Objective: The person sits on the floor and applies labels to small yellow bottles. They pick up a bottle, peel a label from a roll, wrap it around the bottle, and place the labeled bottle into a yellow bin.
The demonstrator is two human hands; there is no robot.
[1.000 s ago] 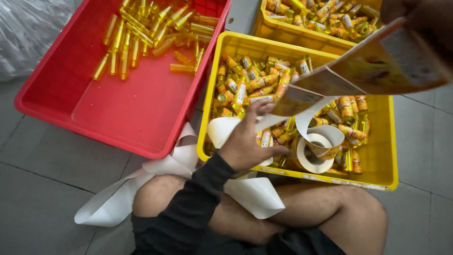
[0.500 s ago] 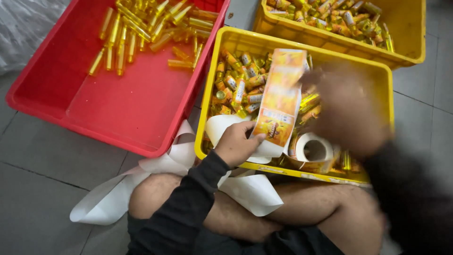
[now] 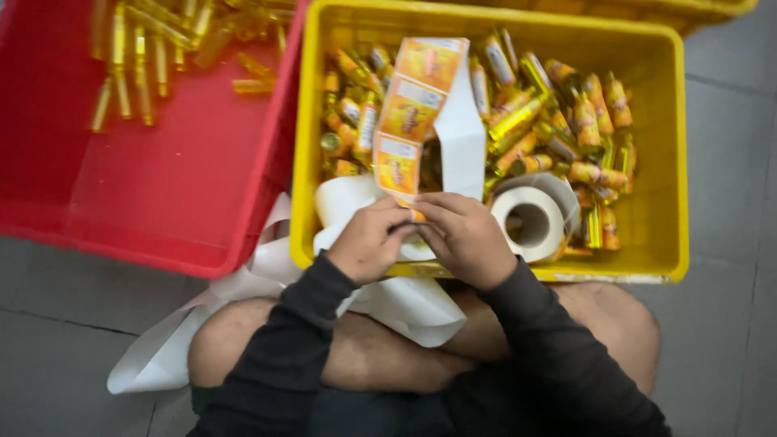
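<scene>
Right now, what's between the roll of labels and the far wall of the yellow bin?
In the head view, a heap of small labelled bottles lies between the label roll and the yellow bin's far wall; no bare floor shows there.

I sit on a small packing workshop's tiled floor (image 3: 48, 307), between crates (image 3: 672, 162) of labelled bottles (image 3: 591, 105).

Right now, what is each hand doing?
Left hand: closed, pinching the label strip.
Right hand: closed on the same strip's lower end.
</scene>
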